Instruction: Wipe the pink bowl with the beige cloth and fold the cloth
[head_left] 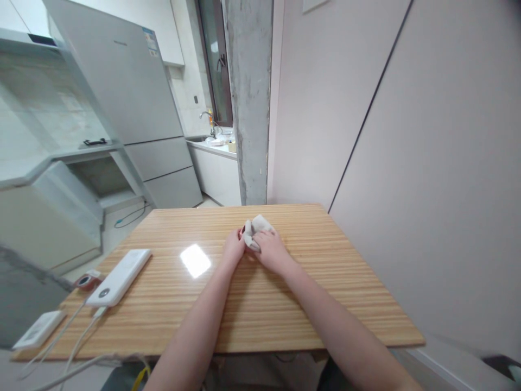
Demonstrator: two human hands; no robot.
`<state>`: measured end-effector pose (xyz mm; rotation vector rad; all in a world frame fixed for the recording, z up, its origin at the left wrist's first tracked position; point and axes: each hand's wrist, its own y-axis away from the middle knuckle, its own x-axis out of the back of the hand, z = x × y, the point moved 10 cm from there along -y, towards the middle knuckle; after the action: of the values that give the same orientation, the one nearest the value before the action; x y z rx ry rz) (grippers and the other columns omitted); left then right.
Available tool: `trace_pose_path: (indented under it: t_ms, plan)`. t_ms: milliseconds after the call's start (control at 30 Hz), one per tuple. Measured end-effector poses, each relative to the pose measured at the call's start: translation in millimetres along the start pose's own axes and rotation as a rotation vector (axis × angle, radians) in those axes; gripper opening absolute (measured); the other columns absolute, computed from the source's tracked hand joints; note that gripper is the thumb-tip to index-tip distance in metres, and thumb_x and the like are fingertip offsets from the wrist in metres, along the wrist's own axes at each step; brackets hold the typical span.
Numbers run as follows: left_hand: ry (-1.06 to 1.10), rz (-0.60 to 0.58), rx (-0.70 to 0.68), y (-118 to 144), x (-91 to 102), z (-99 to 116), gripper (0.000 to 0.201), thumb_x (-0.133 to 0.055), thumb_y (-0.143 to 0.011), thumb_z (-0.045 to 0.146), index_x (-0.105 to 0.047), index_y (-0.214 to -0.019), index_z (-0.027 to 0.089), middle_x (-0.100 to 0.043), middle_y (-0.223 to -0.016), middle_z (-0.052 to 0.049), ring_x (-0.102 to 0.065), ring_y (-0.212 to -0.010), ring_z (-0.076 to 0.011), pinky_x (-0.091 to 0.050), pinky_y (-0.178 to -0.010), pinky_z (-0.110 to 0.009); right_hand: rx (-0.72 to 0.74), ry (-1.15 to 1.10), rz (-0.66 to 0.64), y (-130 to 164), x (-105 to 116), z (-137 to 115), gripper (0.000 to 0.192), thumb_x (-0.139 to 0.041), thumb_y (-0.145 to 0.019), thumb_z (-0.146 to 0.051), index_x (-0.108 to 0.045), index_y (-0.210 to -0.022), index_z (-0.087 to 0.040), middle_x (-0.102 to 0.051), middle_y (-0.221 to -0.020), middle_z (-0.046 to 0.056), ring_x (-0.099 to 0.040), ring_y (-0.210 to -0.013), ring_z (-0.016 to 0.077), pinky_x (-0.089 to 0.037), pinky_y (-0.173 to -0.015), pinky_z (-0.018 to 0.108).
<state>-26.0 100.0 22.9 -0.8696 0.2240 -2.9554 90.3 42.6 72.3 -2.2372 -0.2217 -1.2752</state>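
Note:
Both of my hands meet near the far middle of a wooden table (325,304). My left hand (233,248) and my right hand (272,250) are closed around a small white cloth (257,226), bunched up between them. A bit of something red shows at the cloth's left edge, between my fingers; I cannot tell what it is. The cloth rests on or just above the tabletop.
A white power bank (120,276) lies at the table's left, with cables running off the front edge. A smaller white device (38,329) and a small red-rimmed object (86,281) sit at the left corner. A wall stands close on the right; a fridge (134,103) stands far left.

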Motion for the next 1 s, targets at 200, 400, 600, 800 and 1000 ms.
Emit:
trace_pose_path:
  t_ms: [200, 400, 600, 800, 1000]
  plan:
    - [0.003, 0.019, -0.013, 0.3, 0.4, 5.5, 0.029, -0.044, -0.086, 0.028, -0.066, -0.1, 0.017, -0.071, -0.101, -0.011, -0.064, -0.095, -0.0224, -0.048, -0.084, -0.035, -0.099, 0.062, 0.017, -0.3, -12.1, 6.7, 0.02, -0.066, -0.072, -0.017, -0.065, -0.092, -0.021, -0.066, -0.098, 0.012, -0.054, -0.099, 0.0291, -0.041, -0.082, 0.04]
    - [0.306, 0.107, -0.142, 6.6, 0.7, 24.1, 0.027, -0.055, -0.082, 0.031, -0.06, -0.106, 0.018, -0.066, -0.111, -0.009, -0.06, -0.106, -0.0192, -0.048, -0.091, -0.032, -0.212, -0.06, 0.066, 0.4, -14.7, 33.4, 0.019, -0.071, -0.067, -0.02, -0.067, -0.086, -0.02, -0.062, -0.09, 0.011, -0.056, -0.075, 0.0232, -0.044, -0.071, 0.036]
    - [0.871, 0.127, 0.13, 17.2, -34.4, 7.7, 0.056, -0.058, -0.083, 0.042, -0.032, -0.129, 0.023, -0.059, -0.125, -0.011, -0.062, -0.106, -0.0176, -0.051, -0.087, -0.03, -0.19, -0.033, 0.15, -2.0, -7.1, 16.7, 0.024, -0.047, -0.084, -0.012, -0.065, -0.098, -0.018, -0.062, -0.1, 0.013, -0.055, -0.094, 0.0236, -0.043, -0.087, 0.034]
    - [0.63, 0.277, 0.114, 10.0, 0.7, -4.6, 0.045, -0.061, -0.08, 0.042, -0.044, -0.114, 0.018, -0.062, -0.113, -0.011, -0.061, -0.105, -0.0207, -0.048, -0.09, -0.033, -0.077, -0.05, 0.025, -9.7, -24.5, 10.3, 0.032, -0.053, -0.079, -0.006, -0.059, -0.11, -0.013, -0.06, -0.104, 0.011, -0.056, -0.092, 0.0183, -0.045, -0.086, 0.027]
    - [0.357, 0.237, 0.016, 1.1, 25.2, 5.6, 0.04, -0.058, -0.079, 0.041, -0.051, -0.111, 0.018, -0.065, -0.099, -0.008, -0.063, -0.093, -0.0217, -0.05, -0.083, -0.036, 0.122, 0.169, -0.013, -11.4, -21.1, -2.6, 0.016, -0.051, -0.088, -0.015, -0.064, -0.097, -0.018, -0.063, -0.102, 0.008, -0.051, -0.103, 0.0213, -0.043, -0.087, 0.033]
